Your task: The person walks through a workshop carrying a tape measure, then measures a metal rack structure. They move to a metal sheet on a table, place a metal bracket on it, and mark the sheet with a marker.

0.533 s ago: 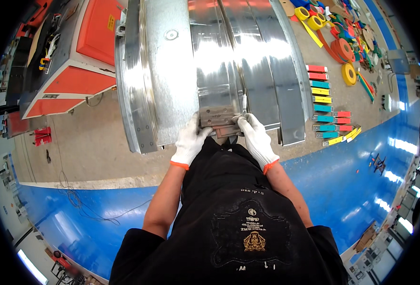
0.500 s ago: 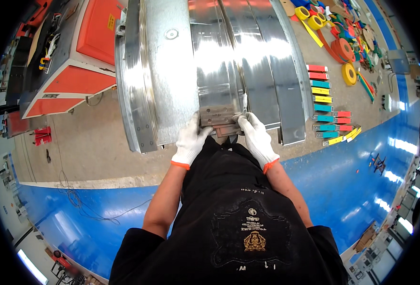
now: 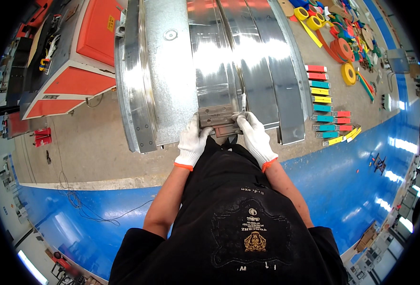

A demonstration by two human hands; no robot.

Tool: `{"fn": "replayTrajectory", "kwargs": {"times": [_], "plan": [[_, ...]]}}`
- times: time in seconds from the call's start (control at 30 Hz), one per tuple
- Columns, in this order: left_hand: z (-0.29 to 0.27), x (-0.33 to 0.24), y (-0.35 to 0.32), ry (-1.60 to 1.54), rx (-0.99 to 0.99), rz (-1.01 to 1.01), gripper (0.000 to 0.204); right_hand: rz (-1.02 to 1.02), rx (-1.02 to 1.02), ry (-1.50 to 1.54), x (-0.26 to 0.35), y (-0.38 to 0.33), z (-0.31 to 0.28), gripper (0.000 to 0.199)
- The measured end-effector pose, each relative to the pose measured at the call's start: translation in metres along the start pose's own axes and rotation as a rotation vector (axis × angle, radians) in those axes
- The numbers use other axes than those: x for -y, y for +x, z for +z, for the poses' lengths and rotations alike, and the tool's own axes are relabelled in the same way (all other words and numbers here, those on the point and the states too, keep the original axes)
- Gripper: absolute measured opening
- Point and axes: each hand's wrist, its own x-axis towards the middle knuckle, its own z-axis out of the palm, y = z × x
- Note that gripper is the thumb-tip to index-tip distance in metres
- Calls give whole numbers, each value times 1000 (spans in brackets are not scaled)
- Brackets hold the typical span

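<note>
A dark metal plate with drilled holes [image 3: 217, 110] lies across the near ends of long shiny metal strips [image 3: 214, 85]. My left hand [image 3: 192, 138], in a white glove with an orange cuff, is closed on its left end, thumb at the near edge. At its right end, the gloved fingers of my right hand [image 3: 254, 135] are closed on the edge. A slim white pen-like tool [image 3: 243, 101] sticks up by those fingers; its lower end is hidden. Under the plate's near edge shows a reddish-brown flat piece [image 3: 227, 130].
Red, green and yellow insulated bars [image 3: 322, 108] lie in a column on the right. Beyond them are tape rolls [image 3: 348, 74] in a heap. An orange-and-white cabinet [image 3: 72, 80] stands at the left, and a cable [image 3: 84, 206] trails over the blue floor [image 3: 138, 199].
Both hands keep their grip at the plate's ends. My left wrist has shifted slightly to the right, and the plate's far edge looks slightly turned.
</note>
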Motion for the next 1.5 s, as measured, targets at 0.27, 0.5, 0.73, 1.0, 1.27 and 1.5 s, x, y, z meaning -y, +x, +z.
{"fn": "replayTrajectory", "kwargs": {"times": [0.27, 0.5, 0.73, 1.0, 1.27, 1.5], "plan": [[1, 0, -1, 22, 2, 30, 61, -21, -1, -43, 2, -3, 1, 30], [4, 5, -4, 55, -10, 62, 61, -5, 14, 14, 1, -3, 0, 29], [1, 5, -1, 23, -3, 60, 65, 7, 16, 116, -9, 3, -3, 28], [7, 6, -6, -96, 6, -68, 62, 28, -2, 236, -12, 3, -13, 27], [7, 4, -2, -4, -50, 58, 54, 5, 3, -44, -5, 0, -6, 28], [8, 4, -4, 36, -44, 52, 55, -46, -15, -53, -6, 0, -2, 28]]}}
